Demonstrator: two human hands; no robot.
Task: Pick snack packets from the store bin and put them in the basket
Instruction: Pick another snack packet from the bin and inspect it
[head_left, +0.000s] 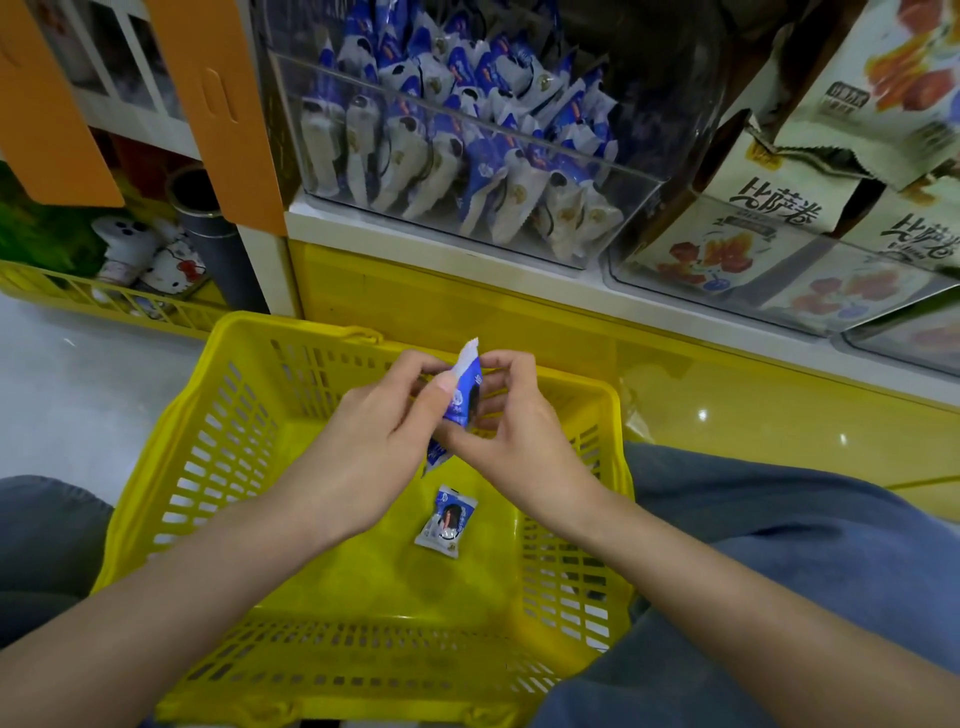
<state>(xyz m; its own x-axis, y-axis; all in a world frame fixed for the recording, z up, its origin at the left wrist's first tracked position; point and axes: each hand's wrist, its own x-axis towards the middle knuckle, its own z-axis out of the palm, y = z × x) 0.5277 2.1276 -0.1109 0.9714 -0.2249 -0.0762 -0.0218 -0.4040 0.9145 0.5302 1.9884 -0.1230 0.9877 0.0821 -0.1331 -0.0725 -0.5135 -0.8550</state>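
We hold one blue-and-white snack packet (464, 387) between both hands, above the open yellow basket (363, 582) that sits on the floor between our knees. The left hand (374, 441) pinches the packet from its left side, thumb pressed flat on the printed face. The right hand (514, 431) has its fingers (511, 364) curled round the packet's right edge, so both sets of fingers are clamped on it. The packet stands nearly upright, and its crimped white end pokes up past our fingertips. A blue-and-white edge shows just under the left hand; we cannot tell whether it belongs to the same packet or to another. A second packet (447, 522) lies flat on the basket's bottom, below our hands and apart from them. Beyond the basket, on a white shelf (363, 228), stands the clear store bin (467, 116), heaped with matching blue-and-white packets (467, 156). Just to its right another clear bin holds cream packs (779, 208) printed in red. To the far left a yellow crate (104, 301) holds small white toys. Our blue trouser legs (779, 545) flank the basket.
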